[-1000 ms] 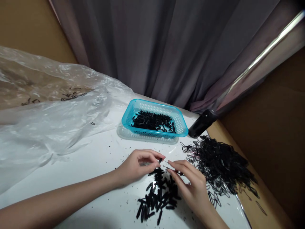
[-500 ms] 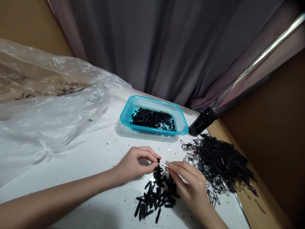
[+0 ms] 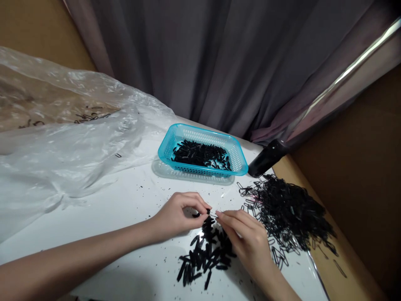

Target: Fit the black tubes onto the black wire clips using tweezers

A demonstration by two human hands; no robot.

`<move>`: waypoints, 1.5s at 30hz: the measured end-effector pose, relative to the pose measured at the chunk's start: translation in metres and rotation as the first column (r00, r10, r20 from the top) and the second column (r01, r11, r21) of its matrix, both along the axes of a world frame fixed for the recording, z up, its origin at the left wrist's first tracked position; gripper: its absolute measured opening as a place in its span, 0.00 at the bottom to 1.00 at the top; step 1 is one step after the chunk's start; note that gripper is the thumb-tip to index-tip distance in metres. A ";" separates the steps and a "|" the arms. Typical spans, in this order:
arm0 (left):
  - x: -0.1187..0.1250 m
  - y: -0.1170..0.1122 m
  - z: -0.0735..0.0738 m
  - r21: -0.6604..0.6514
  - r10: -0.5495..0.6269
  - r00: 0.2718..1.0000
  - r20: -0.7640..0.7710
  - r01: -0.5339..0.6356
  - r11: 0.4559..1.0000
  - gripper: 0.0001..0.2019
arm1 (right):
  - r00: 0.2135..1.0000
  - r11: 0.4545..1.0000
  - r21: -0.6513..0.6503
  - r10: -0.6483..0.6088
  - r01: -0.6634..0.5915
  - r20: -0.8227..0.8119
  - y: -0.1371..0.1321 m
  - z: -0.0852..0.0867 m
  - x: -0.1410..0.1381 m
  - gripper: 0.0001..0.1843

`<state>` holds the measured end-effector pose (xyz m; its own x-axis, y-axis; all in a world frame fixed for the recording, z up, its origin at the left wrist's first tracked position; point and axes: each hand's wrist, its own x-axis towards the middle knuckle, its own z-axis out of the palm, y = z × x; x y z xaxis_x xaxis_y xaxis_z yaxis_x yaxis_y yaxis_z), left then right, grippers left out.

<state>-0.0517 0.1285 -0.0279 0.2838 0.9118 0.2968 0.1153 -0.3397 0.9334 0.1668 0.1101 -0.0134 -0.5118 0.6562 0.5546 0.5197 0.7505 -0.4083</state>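
- Pinching: left hand (image 3: 176, 217), thumb and forefinger closed on a small black piece (image 3: 208, 211) held just above the white table (image 3: 131, 205).
- Right hand (image 3: 249, 242) comes in from 4 o'clock, fingers drawn together. The tips meet the same piece from the other side (whether they grip or only touch it, cannot tell).
- At 6 o'clock of the fingertips, just below both hands: a heap of short black pieces (image 3: 203, 257) on the table, with the right hand resting against its edge.
- At 3 o'clock of the hands: a tangle of black wire loops (image 3: 291, 213), spread toward the table's right edge, with a few strays near the right wrist.
- At 12 o'clock, apart from the hands: a blue basket (image 3: 197, 169), its floor covered with more black pieces.
- At 1 o'clock, between basket and tangle: a black cylinder (image 3: 266, 159), tilted.
- At 9 to 10 o'clock: a crumpled clear plastic bag (image 3: 62, 142).
- Farthest, at 12 o'clock: a grey curtain (image 3: 203, 62).
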 end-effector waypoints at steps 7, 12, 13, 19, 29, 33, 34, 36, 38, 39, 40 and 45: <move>-0.001 0.001 0.000 -0.011 -0.003 1.000 -0.004 0.003 1.000 0.06 | 0.999 0.999 0.028 -0.028 0.027 0.033 -0.001 0.002 0.000 0.13; -0.001 0.000 0.001 -0.006 -0.007 1.000 -0.007 0.007 1.000 0.06 | 0.999 0.999 0.032 -0.026 0.025 0.031 -0.001 0.002 0.000 0.15; -0.001 0.000 0.001 -0.005 -0.006 1.000 -0.009 0.006 1.000 0.06 | 0.999 0.999 0.035 -0.024 0.023 0.038 -0.001 0.001 0.000 0.15; -0.001 0.001 -0.001 -0.020 -0.006 1.000 -0.022 0.006 1.000 0.06 | 0.998 0.999 0.049 -0.027 0.024 0.063 -0.001 0.001 0.000 0.14; 0.000 0.000 -0.002 -0.002 -0.004 1.000 -0.021 0.004 1.000 0.06 | 0.997 0.998 0.048 -0.034 0.030 0.074 0.000 0.001 0.001 0.15; 0.001 0.000 -0.004 0.018 -0.001 0.999 -0.034 0.001 1.000 0.06 | 0.994 0.998 0.059 -0.023 0.016 0.110 0.001 0.002 0.001 0.15; 0.001 0.000 -0.005 0.026 0.000 0.999 -0.039 0.001 1.000 0.06 | 0.992 0.997 0.071 -0.018 0.009 0.123 0.001 0.003 0.002 0.15; 0.001 0.000 -0.006 0.044 0.001 0.999 -0.051 0.001 0.999 0.06 | 0.988 0.995 0.095 -0.009 -0.005 0.152 0.001 0.004 0.002 0.14; 0.001 0.000 -0.006 0.065 -0.002 0.998 -0.067 0.006 0.998 0.06 | 0.983 0.992 0.122 -0.011 -0.012 0.182 0.002 0.005 0.002 0.14; 0.001 0.000 -0.007 0.074 -0.004 0.997 -0.078 0.010 0.997 0.06 | 0.980 0.991 0.133 -0.014 -0.012 0.198 0.002 0.005 0.002 0.15; 0.001 -0.001 -0.007 0.083 -0.006 0.996 -0.088 0.014 0.996 0.06 | 0.977 0.990 0.143 -0.018 -0.012 0.211 0.002 0.005 0.002 0.15; 0.000 -0.001 -0.008 0.129 -0.018 0.993 -0.116 0.033 0.991 0.06 | 0.971 0.987 0.155 -0.002 -0.036 0.239 0.003 0.007 0.003 0.16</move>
